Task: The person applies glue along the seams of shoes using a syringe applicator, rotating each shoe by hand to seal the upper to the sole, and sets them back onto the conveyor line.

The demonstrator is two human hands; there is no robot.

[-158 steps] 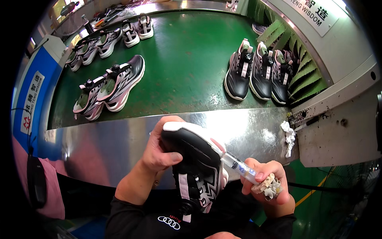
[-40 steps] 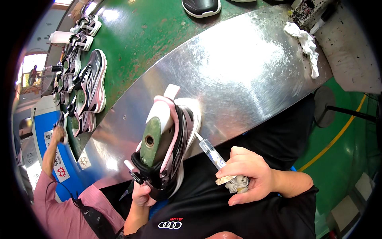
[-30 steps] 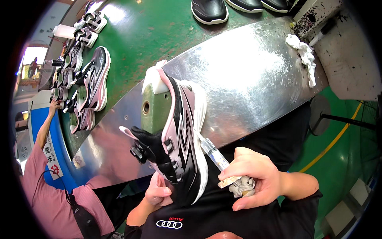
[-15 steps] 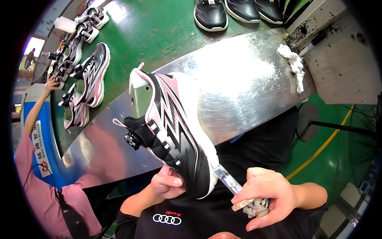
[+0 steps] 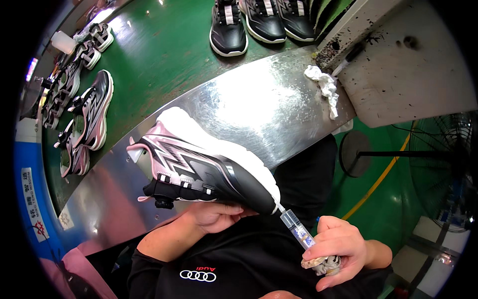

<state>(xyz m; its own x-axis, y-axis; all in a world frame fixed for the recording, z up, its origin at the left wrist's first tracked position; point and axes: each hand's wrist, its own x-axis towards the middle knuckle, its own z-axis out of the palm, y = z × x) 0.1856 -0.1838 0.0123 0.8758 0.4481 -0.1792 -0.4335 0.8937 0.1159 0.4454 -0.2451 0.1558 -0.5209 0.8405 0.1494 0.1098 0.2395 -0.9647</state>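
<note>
The black-and-pink sneaker (image 5: 206, 167) is held in the air over the near edge of a metal ledge (image 5: 234, 117), its heel toward the upper left and its toe toward the lower right. It is tipped on its side, so that the white sole edge is turned away from the body and the zigzag-patterned flank is shown. It is gripped at the forefoot by the left hand (image 5: 218, 218), which is closed on it from below; some of the fingers are hidden by the shoe. A clear syringe (image 5: 297, 229) is gripped in the right hand (image 5: 342, 246), with a crumpled greyish wad (image 5: 327, 265) pressed against the palm. The narrow nozzle is brought to the toe, near the seam between upper and sole; whether it is touching cannot be told. On the green belt (image 5: 164, 65) beyond, three black shoes (image 5: 264, 22) are lined up side by side, and more sneakers (image 5: 94, 112) are set at the left. A white rag (image 5: 325, 89) is left crumpled at the ledge's right end.
</note>
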